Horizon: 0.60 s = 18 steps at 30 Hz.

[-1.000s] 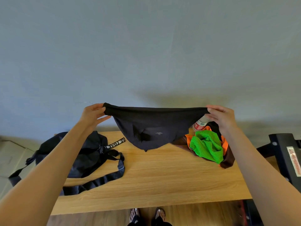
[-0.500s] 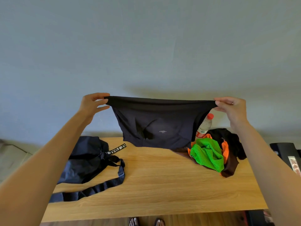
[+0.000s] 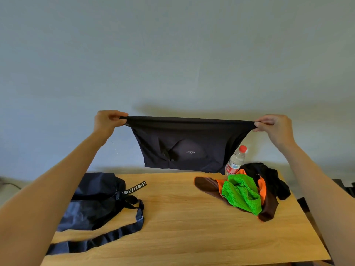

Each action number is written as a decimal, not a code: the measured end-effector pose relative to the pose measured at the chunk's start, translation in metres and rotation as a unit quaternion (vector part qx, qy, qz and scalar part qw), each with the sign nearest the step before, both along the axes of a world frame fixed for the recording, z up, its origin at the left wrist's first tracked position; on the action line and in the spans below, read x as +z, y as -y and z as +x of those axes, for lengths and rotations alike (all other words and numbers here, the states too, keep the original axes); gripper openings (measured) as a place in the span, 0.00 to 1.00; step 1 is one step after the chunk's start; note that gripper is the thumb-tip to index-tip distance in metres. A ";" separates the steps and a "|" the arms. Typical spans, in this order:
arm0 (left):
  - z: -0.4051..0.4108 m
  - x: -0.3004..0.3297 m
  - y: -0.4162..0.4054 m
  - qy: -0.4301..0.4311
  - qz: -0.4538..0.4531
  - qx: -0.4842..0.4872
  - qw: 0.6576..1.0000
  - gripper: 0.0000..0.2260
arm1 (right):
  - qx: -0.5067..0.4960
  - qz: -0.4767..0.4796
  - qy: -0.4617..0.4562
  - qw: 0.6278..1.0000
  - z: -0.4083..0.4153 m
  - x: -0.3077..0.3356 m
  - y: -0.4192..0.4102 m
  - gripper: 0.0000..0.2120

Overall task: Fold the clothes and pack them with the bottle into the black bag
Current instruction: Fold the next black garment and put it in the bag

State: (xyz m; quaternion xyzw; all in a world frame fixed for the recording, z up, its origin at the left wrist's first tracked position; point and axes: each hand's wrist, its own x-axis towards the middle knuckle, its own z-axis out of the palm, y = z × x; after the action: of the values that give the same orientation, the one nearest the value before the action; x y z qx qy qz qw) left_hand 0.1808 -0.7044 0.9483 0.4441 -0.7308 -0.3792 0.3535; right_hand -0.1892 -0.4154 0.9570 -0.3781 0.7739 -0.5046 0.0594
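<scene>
Fingers: left hand (image 3: 107, 122) fingers (image 3: 117, 117) pinch one top corner of the black garment (image 3: 184, 148); right hand (image 3: 274, 127) fingers (image 3: 266, 122) pinch the opposite corner.
Hold: top edge pulled taut between the hands, cloth hanging free below them, lower hem just above the far desk (image 3: 182, 217) edge. Judged purpose: spreading the piece flat and square before laying it down to fold.
Bag (image 3: 92, 200): below the left fingers, lying flat and slack on the desk, strap (image 3: 107, 237) trailing toward the near edge. Nothing visibly packed; the opening cannot be made out.
Bottle (image 3: 235, 160): below and inward of the right fingers, upright, red cap on, touching the hanging cloth's edge as seen; liquid level unclear.
Pile: below the right fingers, green mesh (image 3: 242, 192) on top of orange and brown cloth (image 3: 209, 186), a black piece (image 3: 269, 177) behind. All unfolded.
Progress: judged early; no folded item visible, bottle not yet packed.
Risk: lowering the cloth near the bottle could tip it.
</scene>
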 end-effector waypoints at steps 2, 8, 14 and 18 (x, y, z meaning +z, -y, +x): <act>0.000 -0.001 0.000 0.009 -0.017 0.004 1.000 0.08 | 0.003 -0.004 0.001 1.000 -0.004 -0.002 -0.001 0.04; -0.004 0.001 -0.003 0.024 -0.063 -0.011 0.998 0.05 | 0.002 -0.004 0.008 1.000 -0.010 -0.006 -0.003 0.04; -0.001 -0.008 -0.009 -0.022 0.076 -0.068 0.995 0.04 | 0.044 -0.036 0.154 0.986 -0.007 -0.007 -0.014 0.10; 0.004 -0.010 -0.020 -0.020 0.079 -0.086 0.993 0.04 | 0.073 0.015 0.149 0.986 -0.015 -0.009 -0.022 0.08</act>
State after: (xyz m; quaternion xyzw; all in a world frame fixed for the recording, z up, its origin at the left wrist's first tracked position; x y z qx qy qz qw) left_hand 0.1845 -0.6849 0.9383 0.3982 -0.7268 -0.4737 0.2981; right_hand -0.2038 -0.3937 0.9481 -0.3531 0.7346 -0.5376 0.2159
